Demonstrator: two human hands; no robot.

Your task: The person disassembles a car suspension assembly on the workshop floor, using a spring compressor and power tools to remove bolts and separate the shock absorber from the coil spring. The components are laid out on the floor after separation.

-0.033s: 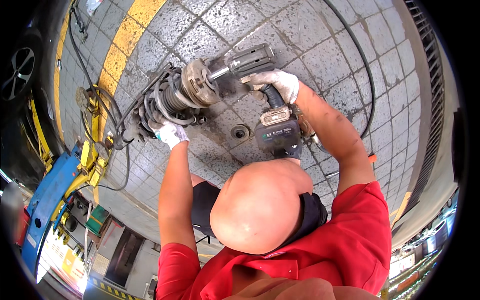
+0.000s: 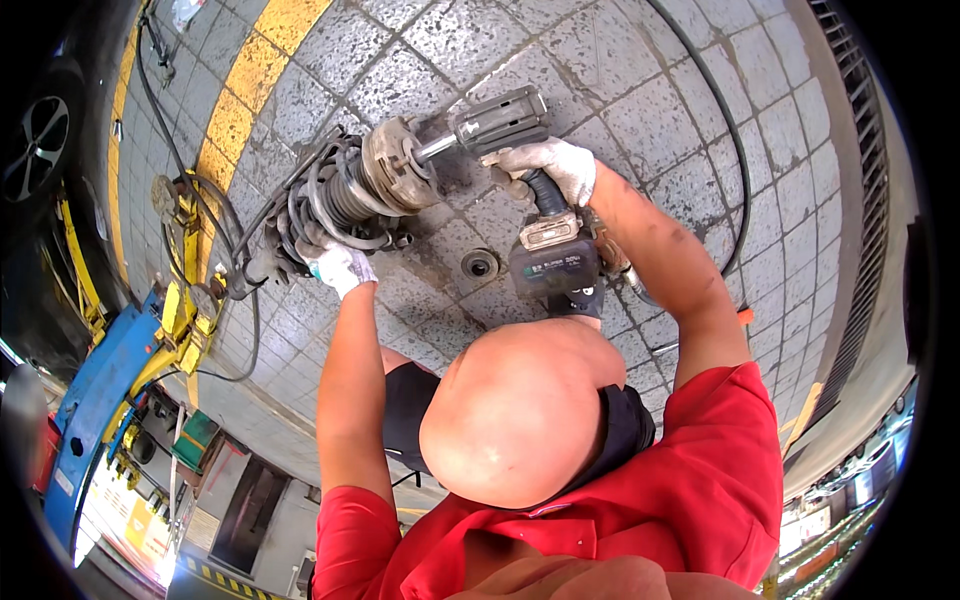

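Note:
A shock absorber strut (image 2: 400, 165) with a coil spring (image 2: 318, 195) and a ribbed dust boot lies slantwise over the floor. My left hand (image 2: 340, 265), in a white glove, is closed round the near side of its spring end; some fingertips are hidden. From the right, a cordless impact wrench (image 2: 500, 118) meets the strut's top, a shiny socket (image 2: 434, 148) between them. My right hand (image 2: 560, 170), in a soiled glove, wraps the wrench's grip near the trigger. Below that hand hangs the black battery pack (image 2: 555, 268).
A round metal piece (image 2: 480, 265) with a hole is at floor level near my knee. Black hoses run at left and right (image 2: 735, 130). A yellow and blue lift arm (image 2: 110, 360) and a car wheel (image 2: 36, 148) stand at left; a floor grate (image 2: 860, 250) curves along the right.

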